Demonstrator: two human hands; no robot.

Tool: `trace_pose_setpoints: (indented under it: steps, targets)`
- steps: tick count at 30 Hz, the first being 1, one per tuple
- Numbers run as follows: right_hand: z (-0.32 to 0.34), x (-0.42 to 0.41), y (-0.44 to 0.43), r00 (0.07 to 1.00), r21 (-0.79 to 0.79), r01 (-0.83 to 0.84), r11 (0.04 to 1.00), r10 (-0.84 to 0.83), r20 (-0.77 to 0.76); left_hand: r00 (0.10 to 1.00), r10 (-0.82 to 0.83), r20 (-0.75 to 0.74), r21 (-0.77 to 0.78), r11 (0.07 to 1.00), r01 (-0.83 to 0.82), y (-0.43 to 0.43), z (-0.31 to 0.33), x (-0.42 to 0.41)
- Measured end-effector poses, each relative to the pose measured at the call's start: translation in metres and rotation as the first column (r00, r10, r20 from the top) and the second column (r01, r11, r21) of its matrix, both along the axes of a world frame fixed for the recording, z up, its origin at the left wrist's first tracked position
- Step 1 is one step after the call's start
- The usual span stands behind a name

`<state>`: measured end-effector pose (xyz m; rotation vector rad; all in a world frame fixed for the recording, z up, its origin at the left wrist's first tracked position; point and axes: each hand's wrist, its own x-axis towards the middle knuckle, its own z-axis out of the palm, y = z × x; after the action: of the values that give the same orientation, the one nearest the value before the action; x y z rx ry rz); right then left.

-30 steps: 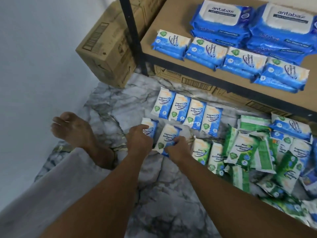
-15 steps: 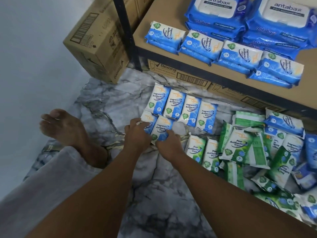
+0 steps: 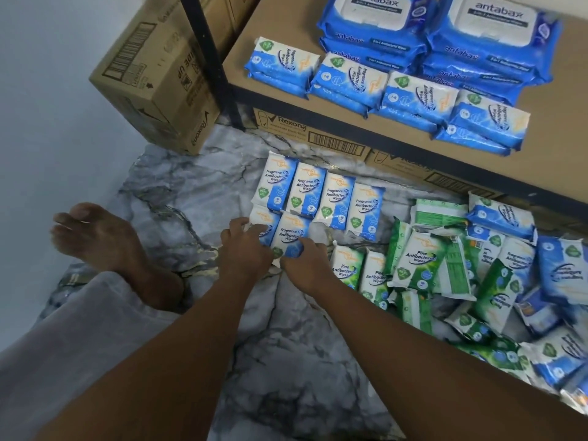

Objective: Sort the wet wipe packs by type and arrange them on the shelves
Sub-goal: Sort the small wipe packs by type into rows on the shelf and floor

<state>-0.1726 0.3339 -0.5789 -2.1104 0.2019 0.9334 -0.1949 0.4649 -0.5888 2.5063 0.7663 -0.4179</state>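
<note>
Blue plastic wipe packs (image 3: 350, 81) already sit on the brown board shelf (image 3: 280, 23), upper right. Centre floor: left hand (image 3: 245, 253) and right hand (image 3: 305, 265) each curl their grip round a small blue-and-white pack (image 3: 291, 232); green packs (image 3: 416, 262), right, lie unsorted.

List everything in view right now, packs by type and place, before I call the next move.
Shelf: one, brown board with dark frame, upper right
Floor: grey marble
Antabax packs: two stacks, blue, shelf back
Shelf Fragrance Free packs: four stacks, blue-white, shelf front
Floor row: four Fragrance Free packs, blue-white, below shelf edge
Left near pack: one, blue-white, in front of floor row
Right near pack: one, blue-white, beside it
Pine pair: two, green-white, right of right near pack
Heap: many packs, green and blue mixed, floor far right
Boxes: several, brown, one left of shelf post, others under shelf
Foot: one, bare, floor left
Left hand: holds left near pack
Right hand: holds right near pack
</note>
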Motion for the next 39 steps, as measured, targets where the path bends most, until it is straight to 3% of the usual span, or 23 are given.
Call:
trace_pose_setpoints:
  steps: [2, 5, 9, 13, 16, 19, 25, 33, 37, 39]
  targets:
    - [0.006, 0.001, -0.014, 0.996, -0.028, -0.006, 1.000, 0.008, 0.085, 0.996, -0.032, 0.087, 0.082, 0.996, 0.025, -0.012, 0.005, -0.002]
    - [0.019, -0.001, -0.049, 0.974, -0.085, 0.057, 0.995, -0.037, 0.222, 0.974, -0.085, 0.208, 0.032, 0.996, 0.080, -0.046, 0.013, 0.000]
    - [0.031, -0.009, -0.106, 0.895, -0.432, 0.047, 0.901, 0.154, 0.419, 0.939, -0.210, 0.272, -0.115, 0.962, 0.248, -0.104, 0.011, -0.001]
    - [0.031, -0.003, -0.157, 0.875, -0.638, -0.163, 0.752, 0.409, 0.259, 0.925, -0.345, 0.157, -0.095, 0.927, 0.362, -0.145, -0.003, -0.002]
    - [0.022, 0.005, -0.179, 0.848, -0.675, -0.336, 0.657, 0.523, 0.087, 0.895, -0.446, 0.022, -0.065, 0.893, 0.446, -0.163, -0.014, -0.002]
    - [0.018, 0.003, -0.185, 0.816, -0.691, -0.393, 0.607, 0.576, 0.042, 0.842, -0.532, -0.089, 0.018, 0.844, 0.536, -0.178, -0.020, -0.011]
    - [0.024, -0.038, -0.212, 0.810, -0.686, -0.325, 0.651, 0.566, 0.153, 0.839, -0.512, -0.184, 0.042, 0.849, 0.527, -0.209, -0.013, -0.052]
    - [0.030, -0.102, -0.248, 0.867, -0.645, -0.298, 0.703, 0.482, 0.125, 0.858, -0.447, -0.253, -0.018, 0.889, 0.457, -0.226, 0.027, -0.073]
    - [0.037, -0.097, -0.287, 0.853, -0.522, -0.082, 0.849, 0.331, 0.404, 0.888, -0.446, -0.112, 0.084, 0.886, 0.456, -0.239, 0.045, -0.060]
    - [0.041, -0.083, -0.314, 0.859, -0.435, 0.054, 0.899, 0.180, 0.479, 0.896, -0.443, 0.024, 0.039, 0.896, 0.442, -0.254, 0.050, -0.044]
